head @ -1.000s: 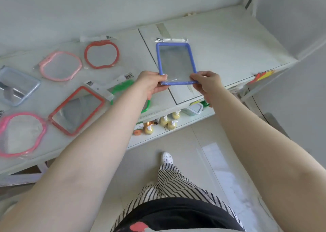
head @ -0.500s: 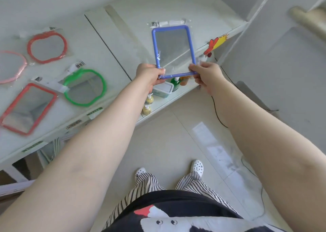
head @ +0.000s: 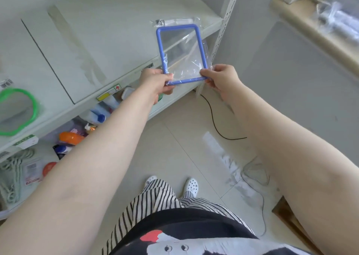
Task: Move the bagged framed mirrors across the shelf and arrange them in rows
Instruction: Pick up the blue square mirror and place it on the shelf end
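Note:
A blue rectangular framed mirror (head: 181,51) in a clear plastic bag hangs in the air over the right end of the white shelf (head: 108,31). My left hand (head: 157,83) pinches its lower left corner. My right hand (head: 221,77) pinches its lower right corner. A green apple-shaped bagged mirror (head: 18,111) lies flat on the shelf at the far left edge of the view.
A perforated white upright post (head: 223,23) stands at the shelf's right end. Bottles and other goods (head: 81,132) fill the lower shelf. A black cable (head: 215,122) runs across the tiled floor. A wooden rail (head: 314,31) with plastic wrap is at upper right.
Both hands have carried the blue mirror rightward along the shelf to its right end. The red, pink and other mirrors have slid out of view on the left.

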{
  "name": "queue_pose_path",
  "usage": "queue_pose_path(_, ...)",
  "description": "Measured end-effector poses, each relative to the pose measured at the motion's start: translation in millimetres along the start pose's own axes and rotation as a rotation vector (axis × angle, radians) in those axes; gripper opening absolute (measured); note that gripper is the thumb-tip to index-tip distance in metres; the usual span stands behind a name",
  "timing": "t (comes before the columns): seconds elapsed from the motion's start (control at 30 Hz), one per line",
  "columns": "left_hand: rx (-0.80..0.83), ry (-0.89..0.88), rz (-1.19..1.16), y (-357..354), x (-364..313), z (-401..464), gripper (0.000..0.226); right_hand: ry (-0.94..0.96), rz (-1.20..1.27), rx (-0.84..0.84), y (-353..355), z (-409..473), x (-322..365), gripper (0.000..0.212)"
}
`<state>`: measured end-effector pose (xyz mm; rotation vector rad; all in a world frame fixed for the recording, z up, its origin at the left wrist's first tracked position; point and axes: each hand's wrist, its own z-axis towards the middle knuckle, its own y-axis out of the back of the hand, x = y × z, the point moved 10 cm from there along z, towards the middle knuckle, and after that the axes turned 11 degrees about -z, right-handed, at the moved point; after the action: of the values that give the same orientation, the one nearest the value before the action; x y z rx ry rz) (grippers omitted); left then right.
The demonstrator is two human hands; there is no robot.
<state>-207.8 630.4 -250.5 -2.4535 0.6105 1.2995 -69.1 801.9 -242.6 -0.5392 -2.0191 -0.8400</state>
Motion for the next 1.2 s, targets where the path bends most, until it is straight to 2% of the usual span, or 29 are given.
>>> queue_pose_path(0.1,-0.029,-0.008,-0.026,-7,-14,13,0.004,-0.007,0.021,0.019,2,24,6,0.019)
queue_pose_path(0.23,-0.041,-0.033,-0.035,-18,-36,40,0.015,-0.01,0.026,0.022,4,61,22,0.02)
queue_pose_path(0.63,-0.056,-0.033,-0.135,-52,-107,130,0.013,0.01,-0.074,0.02,15,164,99,0.02)
queue_pose_path(0.93,-0.16,-0.03,-0.229,-73,-136,187,0.009,0.032,-0.067,0.13,12,256,137,0.021)
queue_pose_path(1.03,-0.217,-0.047,-0.304,-83,-146,202,0.018,0.025,-0.028,0.211,11,288,151,0.012)
queue_pose_path(1.2,-0.297,-0.063,-0.368,-95,-152,221,0.031,0.042,-0.031,0.317,5,328,164,0.01)
